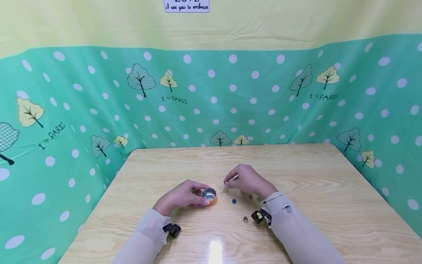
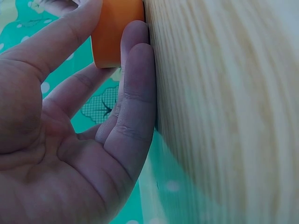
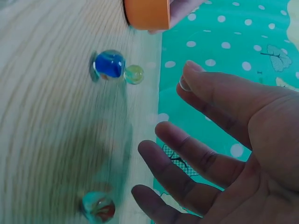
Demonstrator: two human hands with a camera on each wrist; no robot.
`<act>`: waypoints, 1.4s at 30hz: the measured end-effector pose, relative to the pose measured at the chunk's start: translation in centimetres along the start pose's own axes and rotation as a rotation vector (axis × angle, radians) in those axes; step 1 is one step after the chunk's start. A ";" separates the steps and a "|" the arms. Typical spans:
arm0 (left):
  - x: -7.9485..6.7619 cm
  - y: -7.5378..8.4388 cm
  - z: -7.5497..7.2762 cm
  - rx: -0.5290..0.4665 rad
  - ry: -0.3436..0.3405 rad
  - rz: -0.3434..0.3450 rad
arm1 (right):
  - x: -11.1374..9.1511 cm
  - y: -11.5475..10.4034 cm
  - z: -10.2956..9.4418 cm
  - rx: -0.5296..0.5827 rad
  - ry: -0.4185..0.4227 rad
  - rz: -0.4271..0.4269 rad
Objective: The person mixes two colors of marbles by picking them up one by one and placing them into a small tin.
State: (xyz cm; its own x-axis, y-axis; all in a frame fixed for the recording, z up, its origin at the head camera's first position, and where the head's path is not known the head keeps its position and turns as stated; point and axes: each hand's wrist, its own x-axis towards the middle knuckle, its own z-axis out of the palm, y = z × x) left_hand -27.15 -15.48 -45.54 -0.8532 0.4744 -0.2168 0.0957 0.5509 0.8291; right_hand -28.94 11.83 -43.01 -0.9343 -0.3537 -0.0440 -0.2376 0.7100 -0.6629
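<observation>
My left hand [image 1: 184,196] grips a small round tin [image 1: 212,201], orange outside and silvery inside, its opening facing up on the table. The left wrist view shows my fingers along the orange wall [image 2: 117,35]. Just right of the tin, my right hand [image 1: 248,179] pinches a clear marble [image 3: 185,84] between thumb and forefinger above the table, the other fingers spread. A yellow-green marble [image 1: 225,190] lies below those fingertips, and a blue marble [image 1: 234,201] sits nearer me.
Around my right forearm lie a brownish marble [image 1: 245,219], a small dark marble [image 1: 250,197] and a greenish marble [image 1: 258,199]. A marble with red and teal swirls [image 3: 98,206] shows in the right wrist view. Behind the wooden table [image 1: 165,165] hangs a dotted green curtain [image 1: 197,121].
</observation>
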 end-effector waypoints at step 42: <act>0.0 -0.1 -0.3 -0.004 -0.020 0.024 | -0.3 -2.1 2.4 0.010 0.004 -0.203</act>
State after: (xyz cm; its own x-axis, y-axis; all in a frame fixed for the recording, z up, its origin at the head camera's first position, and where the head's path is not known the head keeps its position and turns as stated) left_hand -27.29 -15.75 -45.46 -0.8404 0.5008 -0.2070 0.1136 0.5364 0.8363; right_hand -27.57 8.98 -43.41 -0.8686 -0.4864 0.0943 -0.4183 0.6180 -0.6656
